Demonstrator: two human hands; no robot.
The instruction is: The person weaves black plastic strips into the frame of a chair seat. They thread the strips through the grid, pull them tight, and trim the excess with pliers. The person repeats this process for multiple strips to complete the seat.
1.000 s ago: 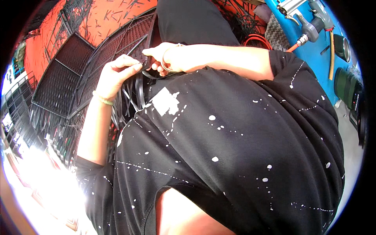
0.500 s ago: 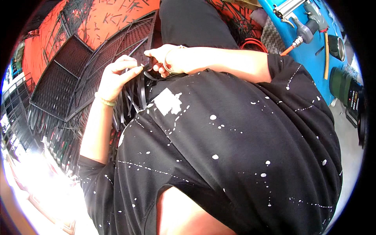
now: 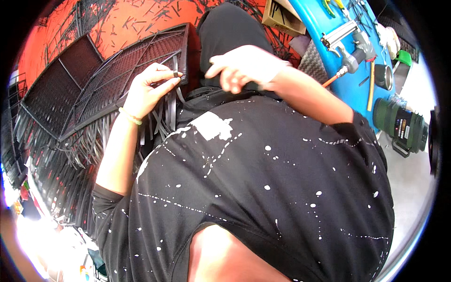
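Observation:
My left hand (image 3: 151, 90) pinches a dark flat strip (image 3: 176, 70) between thumb and forefinger, at the near right corner of a black woven wicker panel (image 3: 136, 61). Loose strip ends (image 3: 162, 117) hang below that hand, along the panel's near edge. Over my black-trousered leg, my right hand (image 3: 249, 68) is lifted away from the panel. Its fingers are loosely bent and somewhat apart, slightly blurred, with nothing visible in them.
On the blue table (image 3: 319, 14) at right lie a pneumatic tool (image 3: 354, 56) with an orange hose (image 3: 332, 80), a wooden-handled tool (image 3: 371, 87) and a cup-like object (image 3: 384, 76). Black scraps (image 3: 134, 21) litter the red floor. A cardboard box (image 3: 282, 19) stands at the back.
My right hand has left the strip beside my left hand and moved right, its fingers loosening. My left hand keeps its pinch. The view has shifted, showing more of the table.

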